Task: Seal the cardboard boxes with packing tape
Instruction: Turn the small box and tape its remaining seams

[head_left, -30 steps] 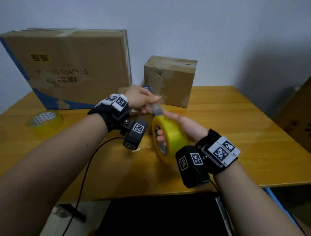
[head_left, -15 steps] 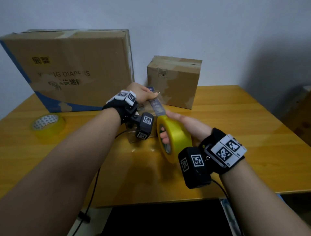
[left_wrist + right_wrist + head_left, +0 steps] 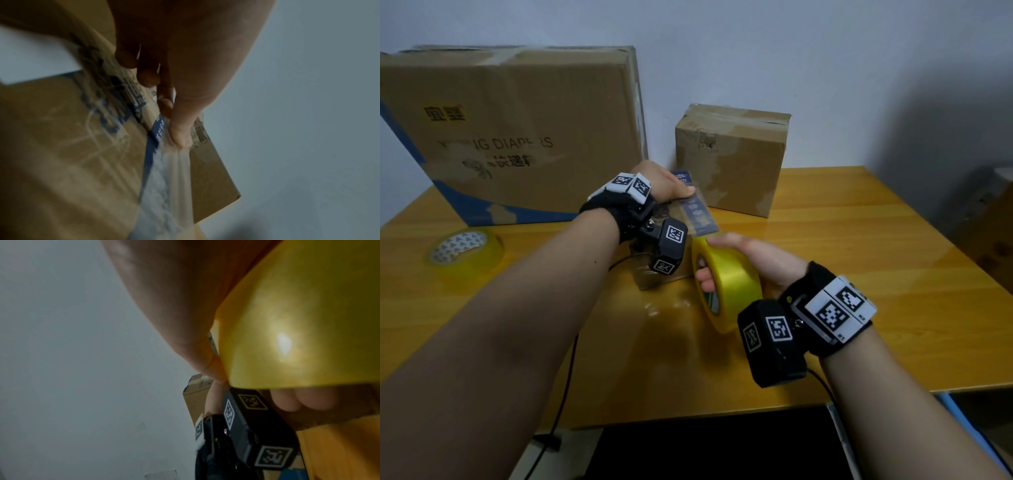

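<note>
My right hand (image 3: 708,259) grips a yellow packing tape roll (image 3: 727,284), thumb on its rim and fingers (image 3: 287,404) through the core. My left hand (image 3: 682,192) pinches the free end of the clear tape strip (image 3: 698,214), which stretches from the roll up to the fingers. In the left wrist view my thumb (image 3: 182,134) lies on the tape strip (image 3: 168,186) above a small cardboard box (image 3: 61,162) with blue print. That small box (image 3: 650,279) sits on the table under my left wrist, mostly hidden.
A large diaper box (image 3: 517,137) leans against the wall at back left. A medium taped box (image 3: 732,161) stands at back centre. A second tape roll (image 3: 464,250) lies flat on the wooden table (image 3: 859,240) at left. A cable runs off the front edge.
My left hand has pulled away from the roll toward the back, so the drawn strip is longer. The right hand keeps its hold on the roll.
</note>
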